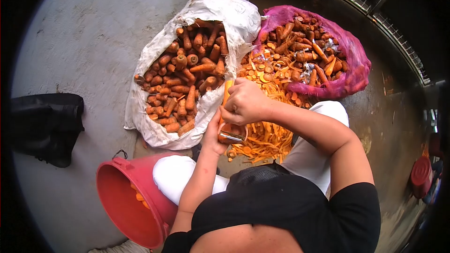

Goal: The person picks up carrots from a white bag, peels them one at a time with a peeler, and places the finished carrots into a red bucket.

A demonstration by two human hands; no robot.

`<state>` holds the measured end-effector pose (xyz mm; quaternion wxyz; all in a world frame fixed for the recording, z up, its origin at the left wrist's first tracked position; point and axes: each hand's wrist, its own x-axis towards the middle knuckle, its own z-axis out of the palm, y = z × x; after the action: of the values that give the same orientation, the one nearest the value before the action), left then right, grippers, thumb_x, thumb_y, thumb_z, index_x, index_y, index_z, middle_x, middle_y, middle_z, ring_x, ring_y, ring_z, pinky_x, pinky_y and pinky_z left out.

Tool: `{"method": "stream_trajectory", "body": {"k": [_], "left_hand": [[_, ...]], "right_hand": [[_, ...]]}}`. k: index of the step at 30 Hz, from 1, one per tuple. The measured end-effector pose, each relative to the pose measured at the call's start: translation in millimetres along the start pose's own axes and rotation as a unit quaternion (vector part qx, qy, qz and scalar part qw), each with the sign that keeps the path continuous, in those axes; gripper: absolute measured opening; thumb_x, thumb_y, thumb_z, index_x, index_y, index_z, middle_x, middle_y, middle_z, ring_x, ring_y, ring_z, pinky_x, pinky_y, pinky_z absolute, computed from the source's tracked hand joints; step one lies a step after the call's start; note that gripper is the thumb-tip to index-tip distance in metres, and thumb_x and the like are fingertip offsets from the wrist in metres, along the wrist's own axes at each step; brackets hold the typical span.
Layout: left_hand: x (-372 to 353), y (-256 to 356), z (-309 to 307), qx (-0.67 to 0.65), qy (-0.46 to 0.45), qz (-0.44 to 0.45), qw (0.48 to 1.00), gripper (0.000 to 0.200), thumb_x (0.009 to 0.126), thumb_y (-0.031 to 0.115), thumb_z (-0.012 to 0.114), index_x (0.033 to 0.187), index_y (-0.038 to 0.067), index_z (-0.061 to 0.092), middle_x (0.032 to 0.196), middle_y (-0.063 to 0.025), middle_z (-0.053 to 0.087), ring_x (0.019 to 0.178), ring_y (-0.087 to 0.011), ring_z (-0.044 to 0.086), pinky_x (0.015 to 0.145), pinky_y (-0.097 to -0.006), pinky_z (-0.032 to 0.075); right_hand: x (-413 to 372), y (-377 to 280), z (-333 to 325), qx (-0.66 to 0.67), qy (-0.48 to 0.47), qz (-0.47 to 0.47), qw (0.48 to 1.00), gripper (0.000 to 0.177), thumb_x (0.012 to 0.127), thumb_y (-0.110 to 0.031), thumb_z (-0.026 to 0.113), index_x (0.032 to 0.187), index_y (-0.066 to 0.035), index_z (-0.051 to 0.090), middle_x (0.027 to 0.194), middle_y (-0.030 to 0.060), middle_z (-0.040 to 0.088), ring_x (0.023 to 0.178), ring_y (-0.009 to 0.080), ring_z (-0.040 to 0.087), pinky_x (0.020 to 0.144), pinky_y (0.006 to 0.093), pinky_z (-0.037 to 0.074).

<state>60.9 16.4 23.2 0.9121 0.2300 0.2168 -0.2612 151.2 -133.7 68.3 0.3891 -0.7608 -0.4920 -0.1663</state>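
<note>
My left hand (214, 133) is closed around the lower end of a carrot, partly hidden by my fingers. The carrot (228, 92) points up and away from me, its bright orange upper part peeled. Over it, my right hand (244, 102) grips a peeler (232, 136) whose metal blade shows below the fist, close to the carrot's lower end. Beneath my hands lies a heap of orange peelings (267, 141). Just beyond, to the left, a white sack (161, 42) lies torn open, full of unpeeled carrots (180, 82).
A pink mesh sack (358, 61) of carrots and scraps lies at the far right. By my left leg, a tilted red bucket (112, 201) holds a few peeled carrots (139, 197). Dark cloth (44, 122) rests on the floor at left; a red container (421, 173) stands far right.
</note>
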Motion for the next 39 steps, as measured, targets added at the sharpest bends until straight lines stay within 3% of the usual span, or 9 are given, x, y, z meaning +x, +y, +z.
{"method": "stream_trajectory", "body": {"k": [4, 7, 9, 10, 12, 17, 27, 36, 39], "left_hand": [[-10.0, -1.4, 23.6, 0.036, 0.091, 0.037, 0.995, 0.041, 0.097, 0.038, 0.040, 0.117, 0.004, 0.052, 0.098, -0.0102, 0.063, 0.080, -0.0230, 0.066, 0.069, -0.0390, 0.056], [-14.0, -6.1, 6.8, 0.101, 0.037, 0.053, 0.993, 0.041, 0.099, 0.037, 0.038, 0.121, 0.004, 0.050, 0.103, -0.0133, 0.063, 0.081, -0.0231, 0.066, 0.069, -0.0356, 0.056], [-19.4, -4.6, 14.9, 0.068, 0.033, 0.041, 0.996, 0.045, 0.101, 0.037, 0.032, 0.124, 0.003, 0.048, 0.101, -0.0170, 0.063, 0.081, -0.0269, 0.066, 0.068, -0.0345, 0.056], [-20.7, -2.9, 15.2, 0.087, -0.001, 0.037, 0.995, 0.046, 0.101, 0.038, 0.031, 0.124, 0.002, 0.048, 0.101, -0.0176, 0.063, 0.081, -0.0277, 0.066, 0.069, -0.0348, 0.057], [-25.0, 3.6, 15.2, 0.130, -0.067, 0.028, 0.989, 0.049, 0.101, 0.039, 0.030, 0.124, 0.000, 0.048, 0.100, -0.0188, 0.062, 0.081, -0.0292, 0.066, 0.070, -0.0353, 0.057], [-16.0, 6.1, 4.9, 0.058, -0.055, 0.039, 0.996, 0.057, 0.097, 0.051, 0.038, 0.127, 0.003, 0.045, 0.103, -0.0153, 0.061, 0.088, -0.0265, 0.065, 0.079, -0.0386, 0.055], [-7.5, 3.1, 17.6, 0.032, 0.040, 0.024, 0.998, 0.041, 0.098, 0.043, 0.041, 0.114, 0.008, 0.053, 0.096, -0.0084, 0.064, 0.082, -0.0215, 0.066, 0.073, -0.0363, 0.056], [-15.9, -1.9, 1.4, 0.115, -0.018, 0.015, 0.993, 0.047, 0.100, 0.042, 0.033, 0.124, 0.005, 0.046, 0.092, -0.0170, 0.062, 0.076, -0.0293, 0.065, 0.068, -0.0368, 0.055], [-25.3, 0.3, 15.7, 0.124, -0.097, 0.020, 0.987, 0.050, 0.099, 0.043, 0.035, 0.127, 0.002, 0.043, 0.096, -0.0171, 0.061, 0.079, -0.0279, 0.066, 0.068, -0.0365, 0.056]], "right_hand": [[1.7, 19.6, 1.3, -0.033, 0.018, -0.001, 0.999, 0.035, 0.070, -0.017, 0.063, 0.038, -0.014, 0.049, 0.041, 0.0033, 0.045, 0.042, 0.0208, 0.045, 0.052, 0.0354, 0.036], [3.1, 71.7, -6.6, -0.159, 0.042, 0.066, 0.984, 0.037, 0.076, -0.019, 0.059, 0.040, -0.017, 0.053, 0.042, 0.0000, 0.050, 0.042, 0.0162, 0.046, 0.059, 0.0357, 0.041], [0.7, 99.4, -15.7, -0.314, -0.080, 0.166, 0.932, 0.041, 0.081, -0.021, 0.056, 0.040, -0.017, 0.053, 0.039, 0.0008, 0.046, 0.044, 0.0155, 0.051, 0.063, 0.0344, 0.043], [-2.4, 108.2, -16.9, -0.343, 0.000, 0.137, 0.929, 0.044, 0.083, -0.024, 0.052, 0.040, -0.016, 0.054, 0.039, 0.0032, 0.047, 0.044, 0.0179, 0.052, 0.063, 0.0347, 0.042], [-5.8, 114.5, -18.9, -0.329, -0.093, 0.291, 0.894, 0.034, 0.080, -0.027, 0.050, 0.052, -0.013, 0.063, 0.055, 0.0101, 0.061, 0.050, 0.0248, 0.058, 0.067, 0.0351, 0.039], [8.1, 97.3, -13.7, -0.089, 0.008, 0.394, 0.915, 0.042, 0.081, -0.038, 0.051, 0.056, -0.010, 0.069, 0.048, 0.0087, 0.059, 0.043, 0.0225, 0.059, 0.047, 0.0349, 0.047], [-2.2, 6.4, 9.7, 0.011, -0.039, -0.002, 0.999, 0.035, 0.072, -0.020, 0.061, 0.039, -0.014, 0.050, 0.042, 0.0039, 0.046, 0.044, 0.0208, 0.045, 0.053, 0.0355, 0.034], [3.1, 97.2, -11.7, -0.242, -0.005, 0.143, 0.960, 0.034, 0.077, -0.022, 0.058, 0.043, -0.017, 0.059, 0.043, 0.0027, 0.051, 0.045, 0.0152, 0.051, 0.060, 0.0330, 0.042], [-10.2, 116.5, -11.9, -0.303, -0.031, 0.227, 0.925, 0.036, 0.081, -0.028, 0.053, 0.050, -0.012, 0.062, 0.052, 0.0071, 0.059, 0.054, 0.0225, 0.060, 0.068, 0.0340, 0.043]]}}
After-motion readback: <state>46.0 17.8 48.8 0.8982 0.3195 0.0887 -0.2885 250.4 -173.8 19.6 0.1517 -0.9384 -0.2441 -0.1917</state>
